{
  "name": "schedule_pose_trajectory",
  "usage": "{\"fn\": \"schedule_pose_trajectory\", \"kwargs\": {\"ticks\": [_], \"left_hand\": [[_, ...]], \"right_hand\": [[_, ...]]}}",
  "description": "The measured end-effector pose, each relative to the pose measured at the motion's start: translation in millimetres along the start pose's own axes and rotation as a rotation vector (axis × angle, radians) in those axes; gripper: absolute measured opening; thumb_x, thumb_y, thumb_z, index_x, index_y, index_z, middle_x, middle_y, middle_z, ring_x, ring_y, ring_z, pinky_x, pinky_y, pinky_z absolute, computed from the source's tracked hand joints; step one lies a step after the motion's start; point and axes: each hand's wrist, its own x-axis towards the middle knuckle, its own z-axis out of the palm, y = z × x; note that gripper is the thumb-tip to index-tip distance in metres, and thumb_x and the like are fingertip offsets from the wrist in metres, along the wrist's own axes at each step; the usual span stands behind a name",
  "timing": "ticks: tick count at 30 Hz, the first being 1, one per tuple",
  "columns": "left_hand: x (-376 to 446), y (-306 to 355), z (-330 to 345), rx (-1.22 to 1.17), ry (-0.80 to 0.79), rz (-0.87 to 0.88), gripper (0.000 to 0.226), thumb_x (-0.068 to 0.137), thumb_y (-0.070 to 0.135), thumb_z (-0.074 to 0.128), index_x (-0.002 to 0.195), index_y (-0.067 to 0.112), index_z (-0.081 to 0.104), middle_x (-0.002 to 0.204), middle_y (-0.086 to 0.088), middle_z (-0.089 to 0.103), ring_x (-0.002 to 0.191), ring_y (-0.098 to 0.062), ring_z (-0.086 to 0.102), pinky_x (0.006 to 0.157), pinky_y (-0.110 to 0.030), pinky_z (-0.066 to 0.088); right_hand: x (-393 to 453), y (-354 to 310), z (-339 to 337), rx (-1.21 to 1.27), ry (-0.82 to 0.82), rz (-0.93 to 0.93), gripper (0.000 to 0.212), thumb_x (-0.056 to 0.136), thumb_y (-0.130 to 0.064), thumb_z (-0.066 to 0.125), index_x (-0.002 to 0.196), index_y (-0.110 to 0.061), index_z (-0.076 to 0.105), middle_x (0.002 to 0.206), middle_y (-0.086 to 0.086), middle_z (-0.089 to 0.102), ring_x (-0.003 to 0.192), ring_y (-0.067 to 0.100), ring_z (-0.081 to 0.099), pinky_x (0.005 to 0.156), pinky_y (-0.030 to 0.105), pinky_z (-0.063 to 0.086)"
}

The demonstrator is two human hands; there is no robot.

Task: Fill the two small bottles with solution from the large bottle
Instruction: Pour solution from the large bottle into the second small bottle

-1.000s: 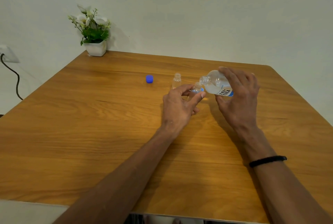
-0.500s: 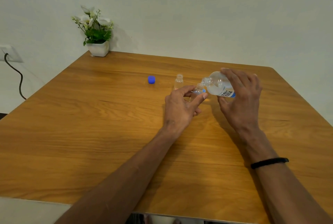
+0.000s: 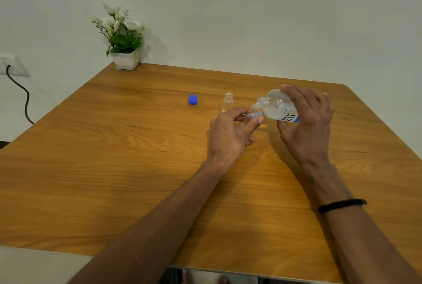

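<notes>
Wooden table (image 3: 114, 181) fills most of the head view, which is the only view given. On it, right of centre, a small bottle (image 3: 252, 113) is pinched between the thumb and forefinger of the left hand (image 3: 230, 137); its lower part is hidden behind that hand, so whether it stands on the wood cannot be told. A blue spot shows at its right side, too small to identify. The large bottle (image 3: 278, 108) is gripped by the right hand (image 3: 306, 128), fingers curled over its far side and thumb below, and is tipped leftward with its open neck just above the small bottle's mouth. Clear liquid is seen inside it; a stream between the two necks cannot be made out. Part of a printed label (dark letters, a blue edge) shows under the fingers, the rest being covered.

A second small bottle (image 3: 228, 102) stands upright and uncapped just left of the held one, its base cut off by the left forefinger; its fill level cannot be judged. A blue cap (image 3: 193, 99) lies farther left, apart from the bottles.

A potted plant (image 3: 122, 39) stands at the far left corner. A black band (image 3: 342, 205) is worn on the right wrist. A cable (image 3: 22, 92) hangs from a wall socket cut off at the left edge.
</notes>
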Motion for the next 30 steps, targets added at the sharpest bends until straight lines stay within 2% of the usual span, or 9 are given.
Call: {"fn": "schedule_pose_trajectory", "kwargs": {"ticks": [8,18,30], "left_hand": [[-0.2,0.9,0.0,-0.008,-0.001,-0.005,0.053,0.090,0.035,0.082,0.135,0.012,0.067,0.110,-0.004,0.076,0.057,-0.011,0.075,0.052,-0.019,0.057],[1.0,-1.9,1.0,0.009,-0.004,-0.002,0.056,0.090,0.037,0.082,0.138,0.012,0.066,0.117,-0.006,0.076,0.059,-0.011,0.076,0.054,-0.021,0.059],[0.1,0.3,-0.2,-0.018,-0.006,-0.009,0.054,0.090,0.035,0.082,0.136,0.012,0.067,0.117,-0.005,0.074,0.058,-0.012,0.076,0.051,-0.017,0.056]], "right_hand": [[0.7,-0.5,-1.0,-0.003,0.005,-0.004,0.078,0.072,-0.004,0.085,0.146,-0.014,0.061,0.141,0.007,0.065,0.131,0.029,0.051,0.112,0.063,0.039],[1.0,-1.3,-1.7,-0.012,0.015,-0.015,0.078,0.070,-0.003,0.086,0.144,-0.013,0.063,0.141,0.006,0.066,0.129,0.031,0.054,0.112,0.062,0.039],[0.8,-0.4,-1.1,-0.001,-0.003,-0.002,0.078,0.072,-0.004,0.085,0.145,-0.014,0.061,0.142,0.007,0.065,0.133,0.031,0.053,0.114,0.064,0.037]]}}
